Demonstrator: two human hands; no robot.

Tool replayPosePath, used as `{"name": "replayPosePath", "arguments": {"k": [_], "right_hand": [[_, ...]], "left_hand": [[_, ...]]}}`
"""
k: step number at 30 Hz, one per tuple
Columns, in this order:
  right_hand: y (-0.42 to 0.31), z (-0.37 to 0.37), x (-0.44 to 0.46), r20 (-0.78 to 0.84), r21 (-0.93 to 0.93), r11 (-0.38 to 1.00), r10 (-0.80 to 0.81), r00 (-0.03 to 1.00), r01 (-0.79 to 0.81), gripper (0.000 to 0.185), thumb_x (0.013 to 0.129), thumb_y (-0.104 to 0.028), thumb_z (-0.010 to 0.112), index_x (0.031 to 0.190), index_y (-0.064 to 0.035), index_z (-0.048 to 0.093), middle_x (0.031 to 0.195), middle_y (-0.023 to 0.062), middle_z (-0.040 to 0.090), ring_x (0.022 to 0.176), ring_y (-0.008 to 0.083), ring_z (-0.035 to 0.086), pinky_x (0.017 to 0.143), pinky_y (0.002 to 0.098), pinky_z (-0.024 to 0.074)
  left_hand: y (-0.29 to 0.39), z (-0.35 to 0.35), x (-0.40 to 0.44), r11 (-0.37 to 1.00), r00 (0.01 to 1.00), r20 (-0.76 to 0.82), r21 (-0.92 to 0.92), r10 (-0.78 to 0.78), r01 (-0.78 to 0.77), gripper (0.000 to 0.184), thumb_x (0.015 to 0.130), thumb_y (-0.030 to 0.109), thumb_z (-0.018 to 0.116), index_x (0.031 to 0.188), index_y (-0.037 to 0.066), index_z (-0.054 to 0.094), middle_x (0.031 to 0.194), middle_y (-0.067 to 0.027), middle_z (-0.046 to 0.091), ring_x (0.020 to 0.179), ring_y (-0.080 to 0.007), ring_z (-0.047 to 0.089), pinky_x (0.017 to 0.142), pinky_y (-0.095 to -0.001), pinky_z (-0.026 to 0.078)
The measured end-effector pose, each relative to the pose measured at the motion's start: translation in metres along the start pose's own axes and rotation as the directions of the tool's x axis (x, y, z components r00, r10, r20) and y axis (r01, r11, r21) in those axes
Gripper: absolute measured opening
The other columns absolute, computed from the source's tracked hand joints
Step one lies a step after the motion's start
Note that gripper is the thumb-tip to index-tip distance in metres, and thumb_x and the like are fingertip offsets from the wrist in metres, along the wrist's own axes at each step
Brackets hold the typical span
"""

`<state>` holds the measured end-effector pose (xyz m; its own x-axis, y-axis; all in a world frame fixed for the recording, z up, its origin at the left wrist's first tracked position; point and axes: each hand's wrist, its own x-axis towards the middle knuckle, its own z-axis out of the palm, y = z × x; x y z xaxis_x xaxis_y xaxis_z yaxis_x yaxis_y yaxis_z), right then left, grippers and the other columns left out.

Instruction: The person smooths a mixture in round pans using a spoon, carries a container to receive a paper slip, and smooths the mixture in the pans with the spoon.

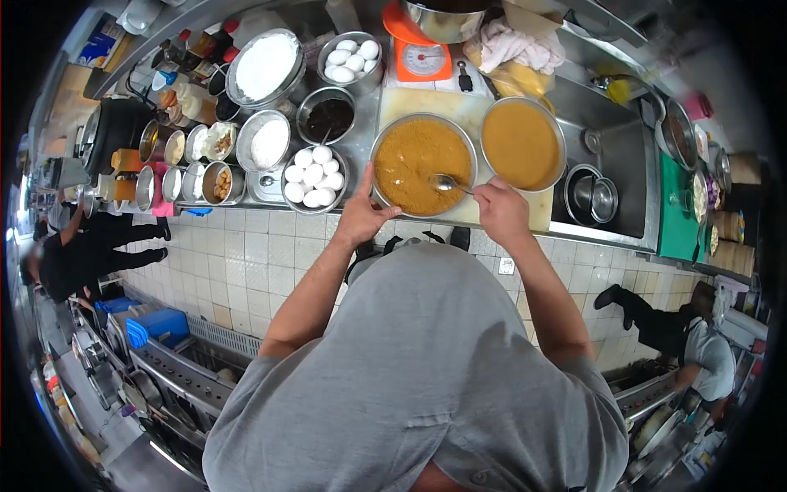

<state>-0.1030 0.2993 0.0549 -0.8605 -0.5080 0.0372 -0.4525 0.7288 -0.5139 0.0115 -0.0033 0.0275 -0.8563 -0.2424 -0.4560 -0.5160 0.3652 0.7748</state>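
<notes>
My right hand (502,211) is closed round the handle of a metal spoon (443,182), whose bowl rests in an orange-brown, grainy mixture. That mixture fills a round metal bowl (423,166) on a pale cutting board (537,215). With thumb and forefinger apart, my left hand (365,215) touches the bowl's lower left rim and holds nothing inside its fingers. Right of this bowl, touching or nearly touching it, stands a second metal bowl with a smooth tan mixture (521,144). A bowl of white eggs (314,178) is just left of my left hand.
Behind the board are an orange scale (423,61) and another bowl of eggs (352,60). Bowls of white powder (266,64) and dark liquid (329,117) stand left. A sink (616,146) lies right. Two people, one at the far left (70,258), one at the right (707,348), stand away from the counter.
</notes>
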Motion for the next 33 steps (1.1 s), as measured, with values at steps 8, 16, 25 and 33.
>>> {"name": "replayPosePath", "arguments": {"k": [8,16,25,33], "right_hand": [[-0.002,0.007,0.004,0.247,-0.112,0.994,0.041,0.968,-0.013,0.017,0.100,-0.021,0.069,0.109,-0.0168,0.082,0.105,0.0062,0.073,0.099,0.0322,0.073,0.087,0.0472,0.0584],[-0.012,0.030,0.009,0.240,-0.018,0.994,-0.100,0.966,0.107,0.008,0.094,-0.014,0.067,0.093,-0.0110,0.075,0.098,0.0120,0.072,0.094,0.0377,0.072,0.081,0.0521,0.0580],[-0.025,0.036,0.024,0.185,0.084,0.987,-0.151,0.971,0.138,0.009,0.095,-0.013,0.070,0.100,-0.0108,0.076,0.099,0.0135,0.071,0.096,0.0396,0.071,0.081,0.0515,0.0561],[-0.015,0.042,0.060,0.084,0.072,0.995,-0.069,0.994,0.063,0.017,0.099,-0.021,0.066,0.107,-0.0166,0.080,0.107,0.0108,0.076,0.099,0.0376,0.073,0.085,0.0512,0.0576]], "left_hand": [[0.002,-0.002,-0.001,0.999,1.000,0.003,0.029,-0.030,0.030,0.131,0.085,0.029,0.096,0.179,0.019,0.004,0.101,-0.0202,0.081,0.097,-0.0300,0.080,0.093,-0.0400,0.060],[-0.042,0.019,0.022,0.981,0.978,-0.071,-0.005,0.194,-0.195,0.134,0.082,0.031,0.098,0.178,0.013,0.005,0.118,-0.0233,0.080,0.094,-0.0316,0.081,0.091,-0.0400,0.063],[-0.018,0.001,0.006,0.991,0.998,-0.033,0.129,0.045,-0.041,0.136,0.079,0.035,0.095,0.178,0.022,0.003,0.123,-0.0332,0.074,0.112,-0.0486,0.073,0.102,-0.0505,0.057],[-0.014,-0.003,0.005,0.999,1.000,0.009,0.046,0.012,-0.013,0.134,0.081,0.033,0.097,0.179,0.022,0.006,0.104,-0.0239,0.081,0.093,-0.0356,0.080,0.091,-0.0439,0.061]]}}
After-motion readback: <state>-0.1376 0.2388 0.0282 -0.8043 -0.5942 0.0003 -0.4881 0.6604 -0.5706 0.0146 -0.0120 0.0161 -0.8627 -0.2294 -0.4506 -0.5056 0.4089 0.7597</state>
